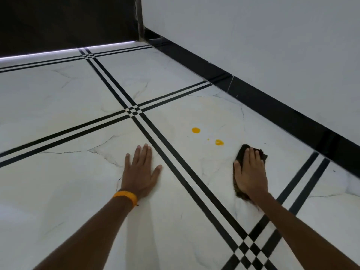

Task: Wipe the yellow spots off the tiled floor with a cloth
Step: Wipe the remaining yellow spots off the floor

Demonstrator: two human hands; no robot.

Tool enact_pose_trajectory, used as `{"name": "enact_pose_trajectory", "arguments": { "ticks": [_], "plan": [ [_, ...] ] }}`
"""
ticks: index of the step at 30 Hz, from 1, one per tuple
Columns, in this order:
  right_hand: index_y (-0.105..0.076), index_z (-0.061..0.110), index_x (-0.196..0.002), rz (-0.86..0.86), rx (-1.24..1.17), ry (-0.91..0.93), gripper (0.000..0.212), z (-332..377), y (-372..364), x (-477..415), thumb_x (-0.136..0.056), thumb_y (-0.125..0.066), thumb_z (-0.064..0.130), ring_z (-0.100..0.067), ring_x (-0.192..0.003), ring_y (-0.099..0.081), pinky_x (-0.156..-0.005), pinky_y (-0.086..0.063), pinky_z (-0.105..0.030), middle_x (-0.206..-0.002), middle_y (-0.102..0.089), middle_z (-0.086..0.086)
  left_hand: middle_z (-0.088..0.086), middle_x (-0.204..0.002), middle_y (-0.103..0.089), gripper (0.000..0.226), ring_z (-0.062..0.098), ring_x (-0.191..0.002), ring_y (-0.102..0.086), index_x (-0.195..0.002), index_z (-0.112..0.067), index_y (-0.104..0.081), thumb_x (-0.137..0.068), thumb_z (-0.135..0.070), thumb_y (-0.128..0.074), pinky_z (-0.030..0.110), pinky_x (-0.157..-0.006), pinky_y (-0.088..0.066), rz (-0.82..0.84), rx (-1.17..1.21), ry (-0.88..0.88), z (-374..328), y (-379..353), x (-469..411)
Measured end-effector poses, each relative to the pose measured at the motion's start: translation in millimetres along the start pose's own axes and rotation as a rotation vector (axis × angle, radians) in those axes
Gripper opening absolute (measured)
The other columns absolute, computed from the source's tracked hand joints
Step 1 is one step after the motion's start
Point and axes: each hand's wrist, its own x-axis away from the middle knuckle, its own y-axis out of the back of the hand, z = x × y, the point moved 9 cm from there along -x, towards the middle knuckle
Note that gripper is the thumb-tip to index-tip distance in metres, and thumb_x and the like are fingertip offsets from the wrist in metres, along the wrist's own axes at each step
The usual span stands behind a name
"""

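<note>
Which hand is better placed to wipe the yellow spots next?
Right. The right hand presses flat on the dark cloth, just short of the nearest yellow spot. The left hand lies flat on the bare floor, farther away, holding nothing.

We are looking at a floor [58,114] that is showing white with faint grey marble veins. Paired black stripes [169,152] are running across it left of the dark brown cloth [242,151], forming small black-and-white checks where they are crossing. Just beyond the cloth, three yellow spots [195,130] are showing orange-yellow, the middle one tiny. Well left of the cloth, an orange-yellow wristband [125,196] is showing. Beyond the cloth to the right, a black skirting [272,106] is edging a pale grey-white wall [253,36].
</note>
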Motion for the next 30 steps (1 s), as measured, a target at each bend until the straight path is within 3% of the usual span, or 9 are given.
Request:
{"name": "enact_pose_trajectory", "arguments": {
  "ticks": [5,7,10,14,16,20,24,27,30],
  "plan": [
    [-0.017,-0.005,-0.158,-0.005,-0.074,-0.112,0.076,53,-14,-83,-0.103,-0.017,0.048,-0.038,-0.154,-0.016,-0.125,-0.011,-0.052,-0.166,-0.021,-0.024,0.002,-0.168,-0.001,0.077,0.021,-0.155,0.0,-0.16,-0.014,-0.002,-0.097,-0.059,-0.006,0.051,-0.125,-0.003,-0.041,-0.027,0.006,-4,-10,-9],
    [-0.02,-0.003,-0.158,0.037,-0.056,0.092,0.083,108,-22,-68,-0.097,-0.005,0.051,-0.037,-0.155,-0.017,-0.126,-0.013,-0.05,-0.166,-0.023,-0.022,0.002,-0.167,-0.004,0.076,0.021,-0.155,-0.002,-0.16,-0.014,-0.005,-0.098,-0.059,-0.01,0.051,-0.125,-0.006,-0.064,-0.016,-0.004,-3,-9,-6],
    [-0.018,0.007,-0.161,0.131,-0.06,0.38,0.075,122,-31,-15,-0.101,-0.013,0.052,-0.024,-0.157,-0.01,-0.128,-0.011,-0.042,-0.169,-0.015,-0.005,0.003,-0.167,-0.007,0.076,0.022,-0.155,-0.003,-0.16,-0.014,-0.007,-0.098,-0.058,-0.011,0.052,-0.125,-0.01,-0.044,-0.018,0.005,-4,-9,-6],
    [-0.02,0.0,-0.159,0.038,-0.015,0.067,0.076,53,-7,-84,-0.102,-0.016,0.051,-0.034,-0.155,-0.018,-0.126,-0.015,-0.048,-0.166,-0.023,-0.019,0.002,-0.168,-0.004,0.075,0.02,-0.155,0.0,-0.16,-0.015,-0.005,-0.099,-0.058,-0.012,0.051,-0.125,-0.007,-0.05,-0.002,0.01,-11,-6,-9],
    [-0.015,-0.002,-0.159,0.044,-0.026,-0.021,0.075,78,-13,-126,-0.104,-0.016,0.049,-0.037,-0.155,-0.014,-0.126,-0.011,-0.05,-0.167,-0.019,-0.022,0.001,-0.167,-0.001,0.075,0.019,-0.155,0.003,-0.16,-0.015,-0.004,-0.099,-0.058,-0.012,0.05,-0.125,-0.005,-0.054,-0.002,0.005,-12,-7,-8],
    [-0.01,0.004,-0.161,0.109,-0.01,0.394,0.074,204,-42,-108,-0.102,-0.002,0.049,-0.029,-0.158,-0.003,-0.128,-0.006,-0.047,-0.17,-0.007,-0.012,0.001,-0.167,-0.003,0.074,0.02,-0.155,0.001,-0.16,-0.016,-0.005,-0.1,-0.058,-0.015,0.052,-0.125,-0.007,-0.065,-0.017,0.012,-3,-9,-12],
    [-0.012,0.014,-0.162,0.168,-0.005,0.724,0.067,164,-30,-17,-0.107,-0.014,0.051,-0.015,-0.158,0.003,-0.128,-0.003,-0.036,-0.17,-0.005,0.001,0.003,-0.167,-0.007,0.074,0.021,-0.155,-0.003,-0.16,-0.014,-0.008,-0.1,-0.057,-0.015,0.053,-0.124,-0.012,-0.048,-0.018,0.009,-7,-9,-14],
    [-0.018,0.009,-0.16,0.068,0.007,0.483,0.08,96,-16,-67,-0.102,-0.005,0.062,-0.023,-0.158,-0.01,-0.128,-0.005,-0.035,-0.168,-0.014,-0.004,0.002,-0.167,-0.007,0.073,0.021,-0.155,-0.002,-0.16,-0.015,-0.009,-0.1,-0.056,-0.017,0.052,-0.125,-0.011,-0.069,0.003,0.019,-9,-6,-17],
    [-0.015,0.001,-0.16,0.086,-0.009,0.194,0.088,126,-22,-139,-0.093,0.004,0.056,-0.033,-0.156,-0.013,-0.127,-0.01,-0.049,-0.168,-0.018,-0.017,0.004,-0.167,-0.011,0.072,0.022,-0.155,-0.005,-0.159,-0.014,-0.013,-0.1,-0.055,-0.016,0.053,-0.124,-0.014,-0.073,-0.009,0.017,-5,-7,-16]
  ]
}}
